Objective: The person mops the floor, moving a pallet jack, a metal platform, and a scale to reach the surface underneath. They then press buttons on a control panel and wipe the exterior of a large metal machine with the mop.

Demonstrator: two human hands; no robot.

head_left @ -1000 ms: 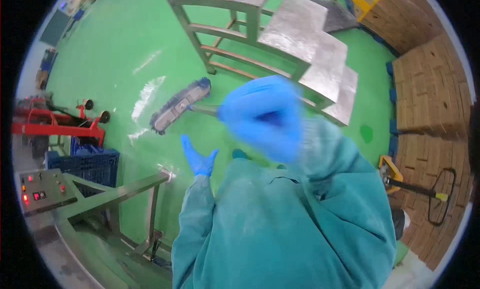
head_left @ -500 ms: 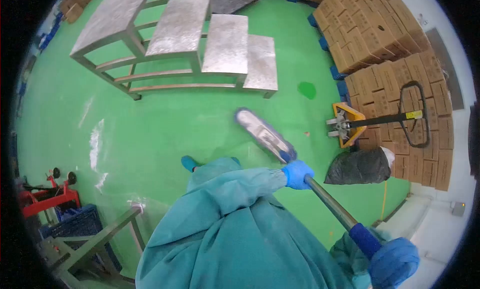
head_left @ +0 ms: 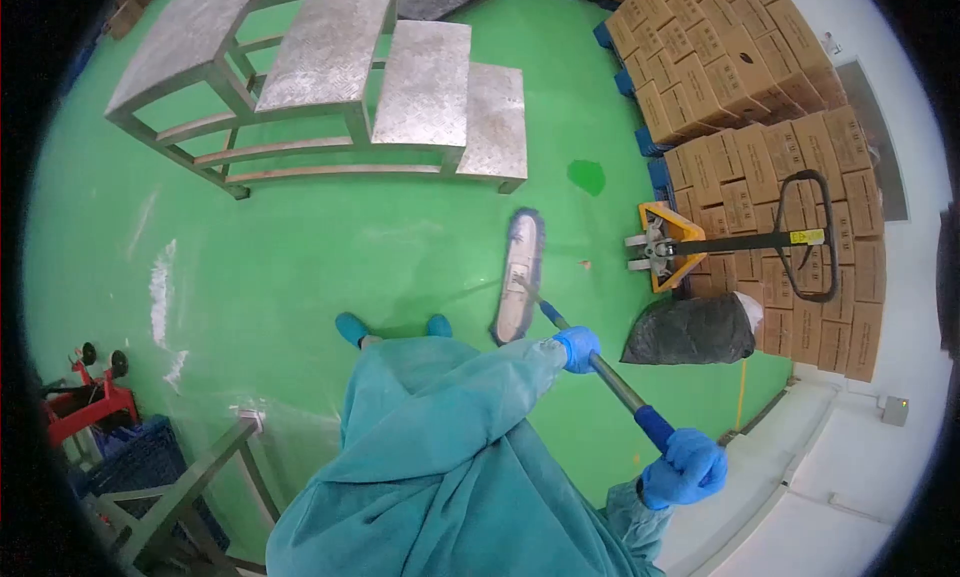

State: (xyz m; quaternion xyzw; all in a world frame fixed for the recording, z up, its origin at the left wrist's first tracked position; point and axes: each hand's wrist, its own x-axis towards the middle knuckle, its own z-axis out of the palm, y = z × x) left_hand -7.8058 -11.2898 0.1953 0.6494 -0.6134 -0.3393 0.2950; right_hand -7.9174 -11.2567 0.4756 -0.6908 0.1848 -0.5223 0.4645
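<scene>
My left hand (head_left: 578, 349), in a blue glove, is wrapped round the middle of a dust mop's metal pole (head_left: 618, 385). Higher up, my gloved right hand (head_left: 685, 467) grips the pole's blue end. At the lower end, the long flat mop head (head_left: 516, 287) with a bluish fringe lies on the green floor, to the right of my feet. Both sleeves belong to a loose teal gown (head_left: 440, 447), which hides part of the floor below me.
Metal steps (head_left: 425, 87) stand ahead on the left. To the right are stacked cartons (head_left: 740, 177), a yellow-and-black pallet jack (head_left: 670, 247) and a black bag (head_left: 690, 330). A metal frame (head_left: 190, 487) and a red trolley (head_left: 90, 402) are at lower left.
The mop head has swung from a slanted position to nearly straight ahead. My right hand has moved up and left in view, still on the pole; my left hand has shifted slightly left.
</scene>
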